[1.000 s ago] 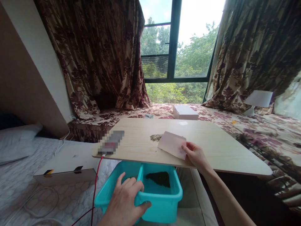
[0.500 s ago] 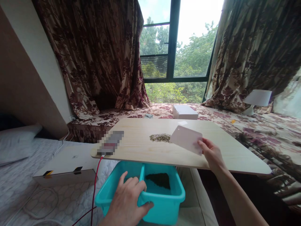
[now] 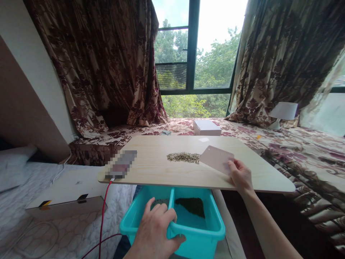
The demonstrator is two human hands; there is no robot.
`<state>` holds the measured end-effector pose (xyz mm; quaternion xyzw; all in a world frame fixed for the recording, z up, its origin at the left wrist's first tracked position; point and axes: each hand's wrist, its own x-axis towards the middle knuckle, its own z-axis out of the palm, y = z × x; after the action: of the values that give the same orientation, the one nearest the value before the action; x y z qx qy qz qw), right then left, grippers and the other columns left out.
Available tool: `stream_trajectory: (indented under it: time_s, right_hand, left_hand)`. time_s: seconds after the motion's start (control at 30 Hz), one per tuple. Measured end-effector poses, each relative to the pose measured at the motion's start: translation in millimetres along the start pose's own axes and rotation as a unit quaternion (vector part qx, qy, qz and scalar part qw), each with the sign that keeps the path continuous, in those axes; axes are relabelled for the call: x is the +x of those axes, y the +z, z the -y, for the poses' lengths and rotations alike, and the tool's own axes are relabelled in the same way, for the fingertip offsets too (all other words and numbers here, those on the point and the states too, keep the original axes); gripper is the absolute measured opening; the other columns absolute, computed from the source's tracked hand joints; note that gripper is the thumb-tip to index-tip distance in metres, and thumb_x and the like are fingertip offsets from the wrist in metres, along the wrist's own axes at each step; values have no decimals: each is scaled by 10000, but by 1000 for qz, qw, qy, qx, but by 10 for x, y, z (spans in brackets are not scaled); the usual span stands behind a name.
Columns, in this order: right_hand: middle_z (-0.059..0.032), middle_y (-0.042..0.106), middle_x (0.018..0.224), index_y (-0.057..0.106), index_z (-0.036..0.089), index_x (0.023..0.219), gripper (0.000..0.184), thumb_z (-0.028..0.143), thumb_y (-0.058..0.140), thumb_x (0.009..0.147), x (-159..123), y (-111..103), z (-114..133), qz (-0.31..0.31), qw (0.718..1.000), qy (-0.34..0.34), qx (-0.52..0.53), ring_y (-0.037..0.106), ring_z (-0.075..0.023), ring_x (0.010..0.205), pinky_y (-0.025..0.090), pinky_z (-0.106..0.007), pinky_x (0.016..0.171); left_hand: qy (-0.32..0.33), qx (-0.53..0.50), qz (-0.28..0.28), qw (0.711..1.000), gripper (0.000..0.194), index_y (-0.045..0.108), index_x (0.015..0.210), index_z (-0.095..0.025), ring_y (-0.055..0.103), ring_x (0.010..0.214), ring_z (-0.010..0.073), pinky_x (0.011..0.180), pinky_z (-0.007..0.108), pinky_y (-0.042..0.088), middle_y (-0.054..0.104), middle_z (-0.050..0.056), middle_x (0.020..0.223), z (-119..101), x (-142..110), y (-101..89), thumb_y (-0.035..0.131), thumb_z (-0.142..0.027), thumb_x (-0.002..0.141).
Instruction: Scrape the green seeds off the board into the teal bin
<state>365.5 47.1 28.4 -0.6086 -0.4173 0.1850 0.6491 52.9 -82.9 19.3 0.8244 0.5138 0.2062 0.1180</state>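
The divided turquoise tub (image 3: 199,233) is gripped at its near rim by the left hand (image 3: 157,230), a hold best made firm so that the tub sits level below the near edge of the table (image 3: 151,174). Farther off, the thin card (image 3: 217,160) is pinched at its right end by the right hand (image 3: 241,176); its left corner is best held low and moved gently beside the small seeds (image 3: 183,157), so that none are scattered.

Hands (image 3: 159,226) — scraper (image 3: 217,159), seeds (image 3: 183,157), teal bin (image 3: 196,230)
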Motion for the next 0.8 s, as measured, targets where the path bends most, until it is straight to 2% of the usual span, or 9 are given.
stream_trajectory:
  time_s: [0.4,0.8]
  right_hand:
    - [-77,740,753,703,144,864,308,345,577,668,9,7,-24,-15,999,-6,-44,667,-212,679,515,-317,648]
    - [-66,753,763,697,153,868,296,341,589,666,-25,6,38,18,999,10,-29,696,-220,713,552,-335,691]
  left_hand:
    - [-7,12,14,1000,216,541,760,-233,584,819,197,1047,609,224,551,-49,771,-42,-4,-35,728,-283,665]
    - [7,13,11,1000,195,539,766,-239,581,796,197,1050,626,216,550,-46,767,-11,-20,-5,702,-256,660]
